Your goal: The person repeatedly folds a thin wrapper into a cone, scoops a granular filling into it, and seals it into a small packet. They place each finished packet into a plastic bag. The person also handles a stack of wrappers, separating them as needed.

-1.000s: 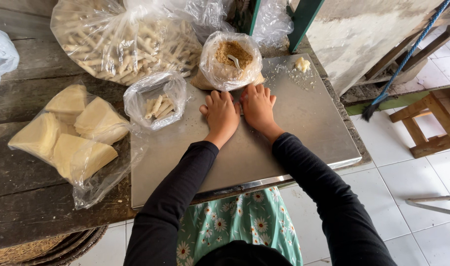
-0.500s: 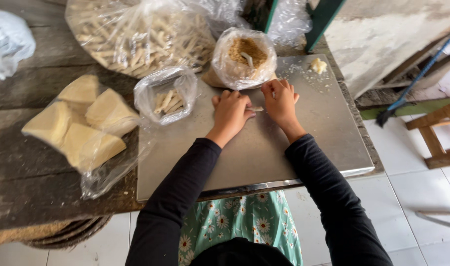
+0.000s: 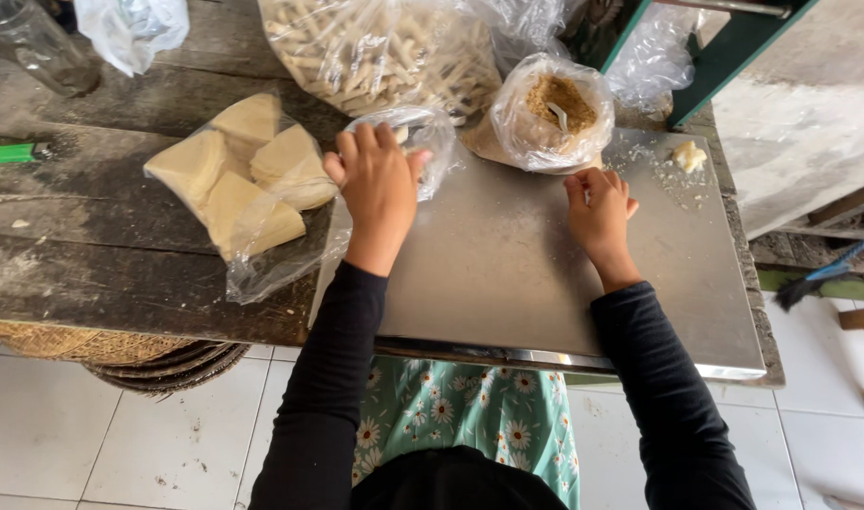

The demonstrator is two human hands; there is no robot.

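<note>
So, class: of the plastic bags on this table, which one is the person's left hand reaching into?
The small clear bag at the metal sheet's top-left corner. The left hand covers its mouth; the other bags lie untouched.

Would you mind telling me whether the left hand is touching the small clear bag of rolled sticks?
Touching. The head view shows the left hand over the mouth of the small clear bag, its fingers overlapping the plastic with no gap visible.

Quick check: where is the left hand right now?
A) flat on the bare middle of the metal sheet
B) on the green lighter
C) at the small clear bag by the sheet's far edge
C: the left hand reaches into the small clear bag, away from the right hand.
</note>
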